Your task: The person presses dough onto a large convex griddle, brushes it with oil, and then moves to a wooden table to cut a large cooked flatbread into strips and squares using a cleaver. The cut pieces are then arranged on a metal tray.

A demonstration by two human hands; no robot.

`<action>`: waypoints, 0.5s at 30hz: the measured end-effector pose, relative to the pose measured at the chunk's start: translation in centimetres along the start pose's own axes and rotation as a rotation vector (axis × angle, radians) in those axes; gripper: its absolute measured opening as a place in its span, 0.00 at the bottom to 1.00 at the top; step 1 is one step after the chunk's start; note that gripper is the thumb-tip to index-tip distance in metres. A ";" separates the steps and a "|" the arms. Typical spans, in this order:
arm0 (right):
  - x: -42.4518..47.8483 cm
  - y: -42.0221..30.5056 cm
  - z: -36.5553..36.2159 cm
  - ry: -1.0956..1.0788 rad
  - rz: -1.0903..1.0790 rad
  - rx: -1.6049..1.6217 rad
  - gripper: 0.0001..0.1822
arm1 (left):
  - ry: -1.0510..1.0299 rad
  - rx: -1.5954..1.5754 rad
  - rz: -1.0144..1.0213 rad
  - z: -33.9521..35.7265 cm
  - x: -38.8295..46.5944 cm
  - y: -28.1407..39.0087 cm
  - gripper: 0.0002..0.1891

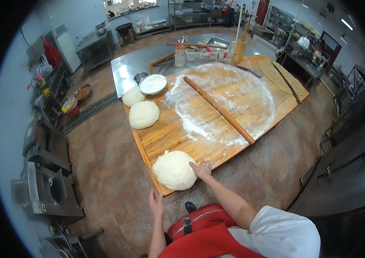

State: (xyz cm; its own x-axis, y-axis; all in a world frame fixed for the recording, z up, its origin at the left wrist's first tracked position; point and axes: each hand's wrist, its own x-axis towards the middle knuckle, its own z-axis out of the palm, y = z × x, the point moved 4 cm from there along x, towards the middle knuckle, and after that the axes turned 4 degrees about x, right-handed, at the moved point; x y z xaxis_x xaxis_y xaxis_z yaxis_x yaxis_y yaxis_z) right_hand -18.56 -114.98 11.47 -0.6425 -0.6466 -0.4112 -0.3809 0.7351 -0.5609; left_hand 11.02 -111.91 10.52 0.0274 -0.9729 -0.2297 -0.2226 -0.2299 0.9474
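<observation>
A large round mass of pale dough (174, 170) rests on the near left corner of the wooden board (156, 142). My right hand (203, 169) touches its right side, the thumb against the dough and the fingers spread by the board's edge. My left hand (155, 199) is in the air just off the board's corner, apart from the dough and holding nothing. Along the left edge sit two more dough pieces, a nearer one (144, 115) and a farther one (133, 96). A long wooden rolling pin (219, 110) lies diagonally across a floured patch (195, 127).
Behind the dough stands a white bowl of flour (152, 84), near a metal cup (141, 76). A squeeze bottle (180, 56), a utensil bin (202, 55) and an upright roller (239, 50) line the back. A flat dough sheet (281, 76) with a dark bar (287, 83) lies far right.
</observation>
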 end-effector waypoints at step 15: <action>1.0 -3.6 4.1 0.022 0.058 0.292 0.41 | -0.166 0.454 -0.114 6.2 13.0 6.6 0.35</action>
State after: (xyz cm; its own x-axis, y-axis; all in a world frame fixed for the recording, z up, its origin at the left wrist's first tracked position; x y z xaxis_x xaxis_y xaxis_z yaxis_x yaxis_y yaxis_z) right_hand -15.16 -119.09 10.14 -0.6731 -0.5984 -0.4346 -0.1375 0.6786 -0.7215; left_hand 3.88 -125.95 12.36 -0.0710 -0.9164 -0.3939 -0.6302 -0.2649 0.7299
